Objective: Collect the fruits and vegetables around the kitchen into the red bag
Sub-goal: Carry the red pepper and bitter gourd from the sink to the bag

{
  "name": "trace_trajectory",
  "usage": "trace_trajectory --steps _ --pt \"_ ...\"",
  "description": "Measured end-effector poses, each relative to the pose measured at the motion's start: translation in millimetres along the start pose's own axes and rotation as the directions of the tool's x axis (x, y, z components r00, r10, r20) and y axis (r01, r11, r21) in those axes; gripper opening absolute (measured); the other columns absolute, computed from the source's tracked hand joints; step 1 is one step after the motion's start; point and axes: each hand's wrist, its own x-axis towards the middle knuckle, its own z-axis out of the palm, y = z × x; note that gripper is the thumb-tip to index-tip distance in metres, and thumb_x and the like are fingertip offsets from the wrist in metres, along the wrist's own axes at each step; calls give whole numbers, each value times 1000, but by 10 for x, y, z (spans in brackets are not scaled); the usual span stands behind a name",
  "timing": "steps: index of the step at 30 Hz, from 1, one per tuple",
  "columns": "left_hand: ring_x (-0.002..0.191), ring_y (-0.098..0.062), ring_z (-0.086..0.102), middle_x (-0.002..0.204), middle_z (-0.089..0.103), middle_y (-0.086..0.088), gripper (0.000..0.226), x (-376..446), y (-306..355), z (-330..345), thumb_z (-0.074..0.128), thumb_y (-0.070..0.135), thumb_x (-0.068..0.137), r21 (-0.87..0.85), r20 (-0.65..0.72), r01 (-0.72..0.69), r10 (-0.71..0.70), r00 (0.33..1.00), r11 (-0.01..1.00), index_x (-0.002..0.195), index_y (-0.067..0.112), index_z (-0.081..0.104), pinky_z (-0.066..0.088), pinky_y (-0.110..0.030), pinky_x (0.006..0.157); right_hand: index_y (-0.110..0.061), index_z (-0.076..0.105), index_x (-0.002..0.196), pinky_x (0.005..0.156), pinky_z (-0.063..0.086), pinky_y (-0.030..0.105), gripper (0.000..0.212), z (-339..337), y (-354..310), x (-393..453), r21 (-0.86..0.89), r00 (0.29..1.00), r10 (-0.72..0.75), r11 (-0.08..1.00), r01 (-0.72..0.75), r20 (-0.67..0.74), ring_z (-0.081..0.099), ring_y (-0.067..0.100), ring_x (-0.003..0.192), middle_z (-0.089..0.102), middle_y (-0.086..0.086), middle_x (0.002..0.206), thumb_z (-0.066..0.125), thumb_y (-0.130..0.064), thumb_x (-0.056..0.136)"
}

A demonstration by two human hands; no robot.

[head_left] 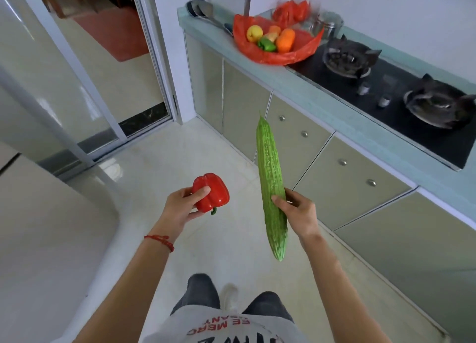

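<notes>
My left hand [181, 207] grips a red bell pepper [212, 192] over the floor. My right hand [298, 212] holds a long green bitter gourd [270, 178] near its lower half, the gourd pointing up and away. The red bag [249, 49] lies spread open on the teal countertop [296, 85] far ahead. Inside it sit a yellow pepper [254, 33], a green pepper [266, 44], an orange pepper [285, 41] and other pieces. Both hands are well short of the bag.
A black gas hob [391, 98] with two burners sits right of the bag. A steel container [327, 24] stands behind the bag, ladles [206, 11] to its left. Cabinet doors [334, 172] line the right; a sliding glass door [98, 85] and a white rounded surface [51, 226] are left.
</notes>
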Motion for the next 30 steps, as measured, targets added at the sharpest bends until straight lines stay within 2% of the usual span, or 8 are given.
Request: trace_trajectory --steps 5,9,13,19,22,24,30 --pt "112 -32 54 126 53 -17 64 702 467 143 69 25 78 48 1 12 -12 1000 999 131 0 43 53 -34 76 -20 69 96 55 51 15 20 150 -246 755 13 1000 13 1000 -13 -9 64 -2 58 70 -7 79 69 -11 78" --pt "108 -29 58 123 56 -19 59 1389 886 248 69 23 78 52 44 -2 0 999 999 127 -2 46 55 -30 70 -19 69 96 55 49 12 20 332 -433 1423 35 998 19 999 -17 -55 64 -3 58 69 -6 80 69 -12 78" --pt "109 -28 57 122 56 -17 57 2102 1394 337 69 24 78 97 100 -15 5 995 995 125 -1 48 56 -28 70 -16 68 96 52 47 9 19 569 -719 2091 58 993 16 998 -9 -118 62 -5 56 68 -5 80 69 -10 79" --pt "104 -26 60 119 59 -19 52 2999 2150 472 71 22 77 133 145 -36 17 989 991 120 -2 52 58 -23 60 -15 69 97 56 49 10 20 848 -1163 2948 95 980 33 995 -14 -197 65 1 65 69 -6 81 69 -10 78" --pt "105 -27 60 119 59 -19 53 3375 2410 549 71 23 77 154 154 -23 -1 988 988 120 -1 52 57 -26 64 -17 68 97 54 49 9 20 930 -1330 3280 125 974 52 992 -25 -222 65 -2 62 69 -8 82 69 -11 79" --pt "106 -27 60 119 59 -18 53 3599 2551 618 71 23 77 157 155 -15 -10 988 987 120 -1 52 56 -29 68 -18 66 100 54 49 9 22 965 -1420 3491 131 971 55 991 -25 -231 65 2 68 68 -9 83 69 -12 79" --pt "107 -27 59 121 58 -18 51 4297 2964 917 71 24 76 154 184 -8 -21 983 988 117 0 52 58 -30 71 -12 67 107 52 46 8 26 942 -1660 4210 87 965 31 996 -9 -262 63 4 71 68 -1 89 67 -13 81"
